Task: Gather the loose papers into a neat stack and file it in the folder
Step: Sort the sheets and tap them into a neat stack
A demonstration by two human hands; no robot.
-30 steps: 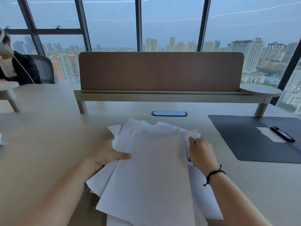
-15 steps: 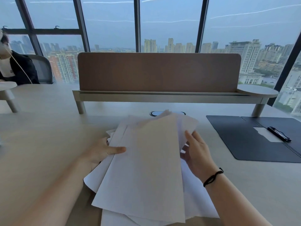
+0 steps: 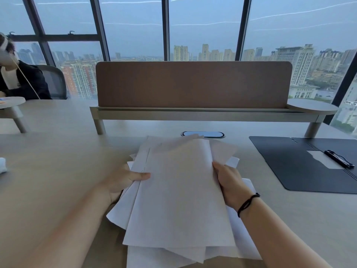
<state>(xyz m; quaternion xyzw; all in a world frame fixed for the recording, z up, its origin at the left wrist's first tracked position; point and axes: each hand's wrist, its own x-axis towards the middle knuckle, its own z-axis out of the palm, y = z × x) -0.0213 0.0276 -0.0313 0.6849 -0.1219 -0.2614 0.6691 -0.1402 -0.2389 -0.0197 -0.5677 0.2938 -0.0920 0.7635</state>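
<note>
Several loose white papers (image 3: pixel 179 200) lie fanned in an uneven pile on the desk in front of me, their far ends lifted. My left hand (image 3: pixel 123 180) grips the pile's left edge, thumb lying on the top sheet. My right hand (image 3: pixel 229 180) holds the right edge of the upper sheets, its fingers tucked under them; a black cord circles that wrist. The dark folder (image 3: pixel 286 165) lies open flat on the desk at the right, apart from the papers, with a black clip (image 3: pixel 339 159) at its middle.
A brown divider panel on a raised shelf (image 3: pixel 193 113) stands behind the papers, with a cable port (image 3: pixel 208 134) just beyond them. A person (image 3: pixel 21 82) sits at the far left. A small white object (image 3: pixel 2 165) sits at the left edge.
The upper sheets have been lifted at their far end and shifted straighter. My right hand went from a closed grip on the right edge to spread fingers, then back onto that edge.
</note>
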